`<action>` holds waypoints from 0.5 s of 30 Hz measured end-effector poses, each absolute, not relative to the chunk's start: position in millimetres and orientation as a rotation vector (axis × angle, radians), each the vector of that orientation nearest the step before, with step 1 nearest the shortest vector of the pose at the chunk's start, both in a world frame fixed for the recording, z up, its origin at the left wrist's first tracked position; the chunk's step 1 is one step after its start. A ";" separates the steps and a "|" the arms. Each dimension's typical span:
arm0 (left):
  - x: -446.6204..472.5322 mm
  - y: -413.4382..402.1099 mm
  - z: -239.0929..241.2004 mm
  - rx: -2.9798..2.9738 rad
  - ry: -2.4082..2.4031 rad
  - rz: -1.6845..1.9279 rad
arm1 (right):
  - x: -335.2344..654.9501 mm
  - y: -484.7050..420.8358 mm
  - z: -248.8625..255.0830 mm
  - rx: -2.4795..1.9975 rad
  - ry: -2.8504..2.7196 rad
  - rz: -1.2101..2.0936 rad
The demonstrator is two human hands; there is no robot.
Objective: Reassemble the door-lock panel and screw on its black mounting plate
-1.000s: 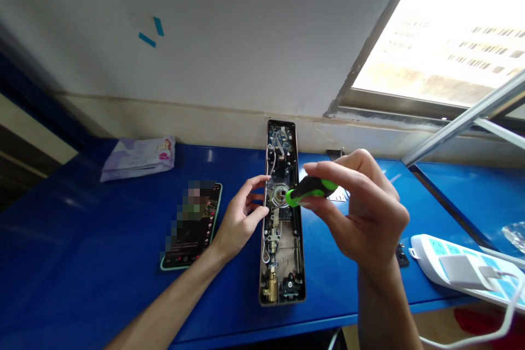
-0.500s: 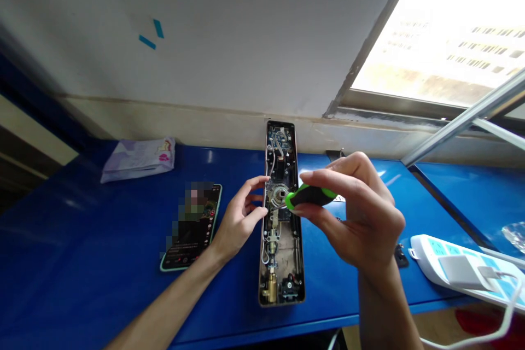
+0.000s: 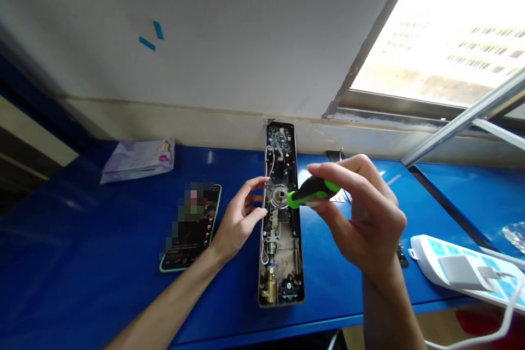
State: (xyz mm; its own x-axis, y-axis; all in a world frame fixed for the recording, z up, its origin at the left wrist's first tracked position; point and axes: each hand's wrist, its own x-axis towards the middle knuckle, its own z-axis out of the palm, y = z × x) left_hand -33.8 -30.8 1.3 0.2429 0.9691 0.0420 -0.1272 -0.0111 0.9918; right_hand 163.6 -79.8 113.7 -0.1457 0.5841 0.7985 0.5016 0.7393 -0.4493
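Note:
A long, narrow door lock (image 3: 289, 254) lies with its inside exposed, showing a circuit board, wires, a round hub and brass parts. My left hand (image 3: 241, 216) steadies its left edge, index fingertip and thumb resting on the rim with a gap between them. In my right hand (image 3: 365, 213) is a screwdriver with a black and green handle (image 3: 314, 191), pinched between thumb and fingers. The screwdriver's thin shaft slants down leftward into the lock, just below the round hub. What its tip touches is too small to make out.
A phone (image 3: 199, 224) with its screen lit lies left of the lock, and a purple-white packet (image 3: 139, 159) sits behind it. To the right are a white power strip (image 3: 426, 254) with a plugged-in charger and a metal frame (image 3: 455, 126). The wall stands close behind.
My right thumb and fingers have shifted slightly right along the screwdriver handle, which is turned so more green shows. My left hand and the lock stay almost where they were.

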 end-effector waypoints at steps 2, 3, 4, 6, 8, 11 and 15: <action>-33.8 -30.6 0.8 1.247 0.929 1.106 | 165.8 -81.1 114.0 -0.826 -1.833 0.172; -33.7 -30.7 1.0 1.249 0.927 1.109 | 166.4 -81.9 114.4 -0.796 -1.857 0.212; -33.5 -30.8 1.5 1.252 0.926 1.113 | 166.7 -82.5 114.9 -0.765 -1.874 0.236; -33.2 -31.1 2.8 1.260 0.924 1.117 | 165.7 -83.1 116.0 -0.716 -1.887 0.221; -33.0 -31.4 3.9 1.267 0.924 1.116 | 163.5 -82.6 116.6 -0.716 -1.872 0.150; -33.2 -31.3 3.4 1.265 0.917 1.123 | 161.2 -81.0 116.0 -0.785 -1.806 0.060; -33.6 -30.4 -0.1 1.255 0.913 1.114 | 163.6 -80.8 115.1 -0.823 -1.809 0.124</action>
State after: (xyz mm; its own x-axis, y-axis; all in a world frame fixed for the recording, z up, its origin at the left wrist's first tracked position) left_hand -33.6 -30.4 -0.1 0.2424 0.9683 0.0600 -0.1315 -0.0285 0.9909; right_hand 163.6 -80.8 115.1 -0.1680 0.5857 0.7929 0.4720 0.7540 -0.4569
